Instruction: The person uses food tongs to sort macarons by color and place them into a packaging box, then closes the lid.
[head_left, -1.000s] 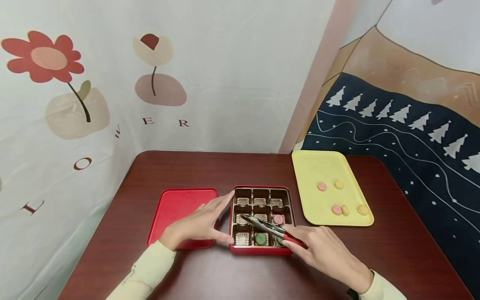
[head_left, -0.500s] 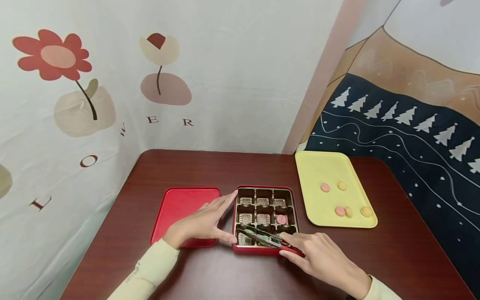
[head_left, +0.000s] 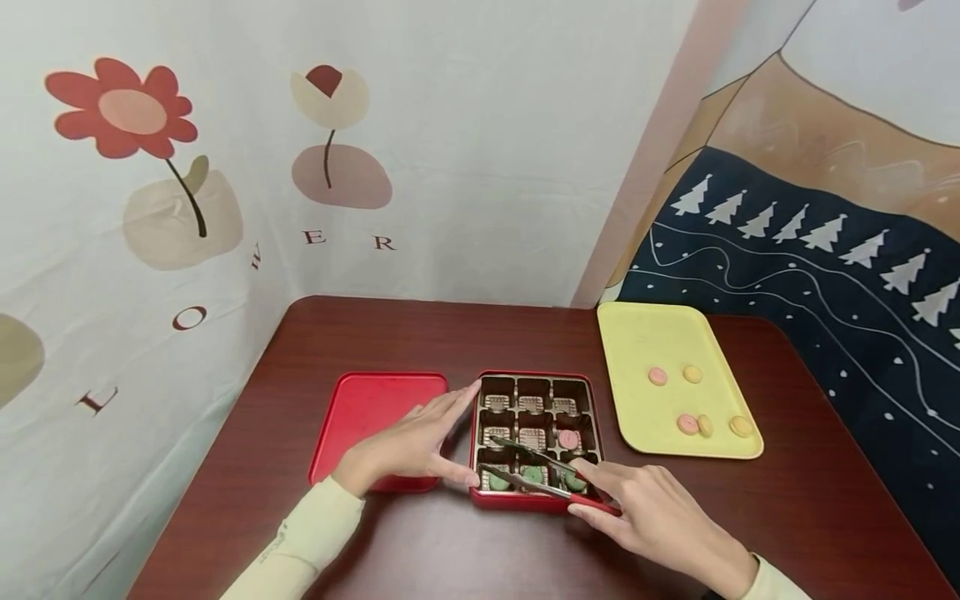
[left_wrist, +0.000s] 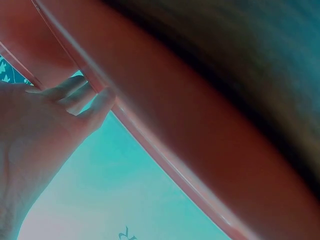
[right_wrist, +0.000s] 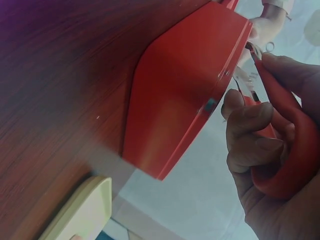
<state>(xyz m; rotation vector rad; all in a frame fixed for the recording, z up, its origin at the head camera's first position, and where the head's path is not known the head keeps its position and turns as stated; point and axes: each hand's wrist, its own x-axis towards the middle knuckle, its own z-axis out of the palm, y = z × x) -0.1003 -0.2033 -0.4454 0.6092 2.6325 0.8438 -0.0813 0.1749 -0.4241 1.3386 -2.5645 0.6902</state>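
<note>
Spread thumb and straight fingers of my left hand (head_left: 408, 446) touch the left side of a red box (head_left: 528, 501) with a gold-brown divided insert. My right hand (head_left: 648, 508) grips red-handled metal tongs (head_left: 595, 502), whose arms stand apart above the front row. In that row lie a green macaron-like disc (head_left: 498, 482) at left, a second green disc (head_left: 533, 474) in the middle and a third green disc (head_left: 576, 482) at right, partly hidden. A pink disc (head_left: 568, 439) sits in the middle row's right compartment. The right wrist view shows fingers curled around the tongs' handles (right_wrist: 300, 155).
A yellow tray (head_left: 645, 333) at the back right bears several pink and yellow discs. Left of the box, partly under my left hand, lies a red lid (head_left: 386, 392). Everything stands on a dark brown table (head_left: 360, 333) against a printed cloth.
The tongs have come from the middle row to the front row and their arms have spread. A green disc now shows in the front left compartment. My left hand stays at the box.
</note>
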